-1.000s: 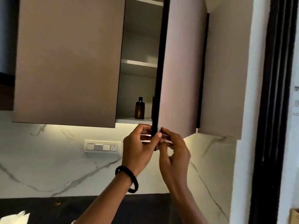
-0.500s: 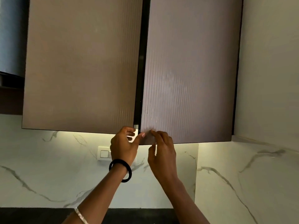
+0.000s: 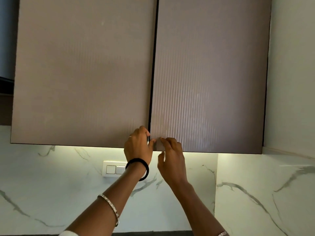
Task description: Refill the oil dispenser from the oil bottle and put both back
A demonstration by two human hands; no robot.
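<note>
A marble wall (image 3: 51, 193) filled the lower half of the view, lit by a strip of light from under the wall cabinet. Above it hung two ribbed brown doors, the left door (image 3: 81, 74) and the right door (image 3: 209, 74), side by side with only a thin dark gap between them; both lay flush and closed. A pale side panel (image 3: 293, 65) stood to the right of the right door. A dark strip of worktop (image 3: 153, 233) showed along the bottom edge.

Neither the oil dispenser nor the oil bottle could be seen; with the doors shut, where they stood could not be told.

Both forearms reached up from below. The left hand (image 3: 138, 147) was at the gap, at the bottom corner of the left door, its fingers curled and its thumb tip pressed against the lower corner of the right door. The right hand (image 3: 172, 160) was just beside it, fingers bent, with its fingertips (image 3: 162, 138) touching the face of the right door near that same corner and its thumb hanging free below the edge. Neither hand held anything loose.

A white switch plate (image 3: 113, 168) sat on the wall behind the left wrist. That wrist wore a black band (image 3: 144, 167), and a thin bangle (image 3: 110, 205) lay lower on the same forearm.
</note>
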